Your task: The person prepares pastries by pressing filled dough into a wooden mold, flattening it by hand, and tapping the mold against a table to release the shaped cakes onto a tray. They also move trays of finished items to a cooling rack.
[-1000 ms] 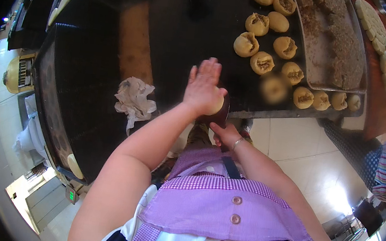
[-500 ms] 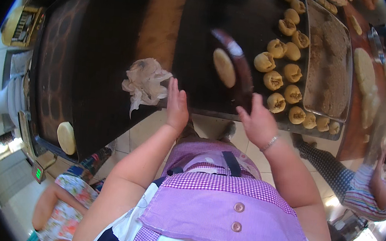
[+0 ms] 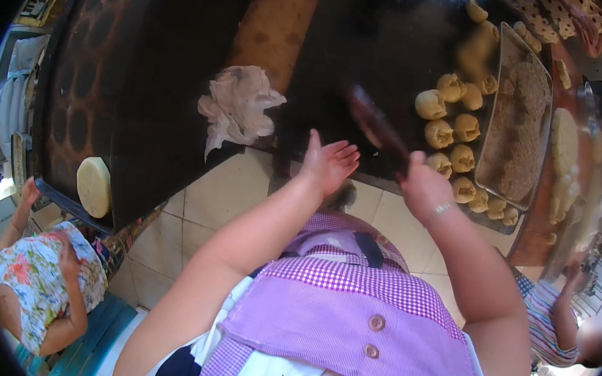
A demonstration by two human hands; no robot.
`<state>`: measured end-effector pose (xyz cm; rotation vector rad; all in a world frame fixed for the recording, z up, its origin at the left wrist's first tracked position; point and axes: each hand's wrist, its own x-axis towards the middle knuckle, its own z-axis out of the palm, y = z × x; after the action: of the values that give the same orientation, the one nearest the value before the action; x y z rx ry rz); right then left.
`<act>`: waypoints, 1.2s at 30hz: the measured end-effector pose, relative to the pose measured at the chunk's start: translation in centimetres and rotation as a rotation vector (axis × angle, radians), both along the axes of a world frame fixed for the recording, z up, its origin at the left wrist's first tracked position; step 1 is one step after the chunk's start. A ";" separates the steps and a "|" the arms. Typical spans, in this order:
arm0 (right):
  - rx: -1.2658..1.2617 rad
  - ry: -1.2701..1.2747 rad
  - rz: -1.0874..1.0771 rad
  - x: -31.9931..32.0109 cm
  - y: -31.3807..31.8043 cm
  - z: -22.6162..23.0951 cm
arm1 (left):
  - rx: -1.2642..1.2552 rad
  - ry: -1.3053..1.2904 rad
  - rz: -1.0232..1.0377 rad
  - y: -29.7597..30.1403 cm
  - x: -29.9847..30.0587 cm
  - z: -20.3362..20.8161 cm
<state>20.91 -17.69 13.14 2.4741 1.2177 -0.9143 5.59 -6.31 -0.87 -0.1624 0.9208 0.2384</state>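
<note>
Presently the right hand [image 3: 425, 190] grips a dark brown paddle [image 3: 379, 125] by its near end, far end blurred above the black worktop [image 3: 344, 57]. Left hand [image 3: 329, 163] bare, holding nothing, palm showing, thumb apart. Just beyond the right hand, filled dough balls [image 3: 439, 133] crowd together; a wide sideways swing could knock them and spill filling. Crumpled pale sheet [image 3: 240, 104] overhangs the near edge; a brushing forearm might drag it down.

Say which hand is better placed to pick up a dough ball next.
Probably the left hand: open and apparently empty. The right hand is nearer the dough balls but grips the dark paddle-like tool.
</note>
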 end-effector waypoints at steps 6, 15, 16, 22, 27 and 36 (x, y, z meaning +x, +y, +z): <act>-0.105 0.100 0.055 1.5 1.0 -1.4 | 0.072 -0.210 0.049 0.4 1.7 -1.5; 0.275 0.213 -0.144 -1.4 -4.7 -8.5 | 0.637 -0.161 0.058 7.1 -17.1 15.1; 0.309 0.198 -0.122 -1.2 -4.7 -9.4 | 0.802 -0.124 0.116 8.7 -20.0 18.2; 0.255 0.308 -0.293 -0.2 -5.2 -10.2 | 1.281 0.409 0.294 20.7 -36.2 28.2; 0.248 0.352 -0.327 0.0 -3.8 -7.2 | 1.123 0.580 0.059 26.2 -43.8 24.2; 0.382 0.200 -0.209 1.9 -9.1 -11.1 | 2.010 1.680 -0.941 29.8 -42.8 23.5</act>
<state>22.86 -26.75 2.00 2.9146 1.3196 -1.0921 -37.20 23.51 22.62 2.6299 1.7389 0.2750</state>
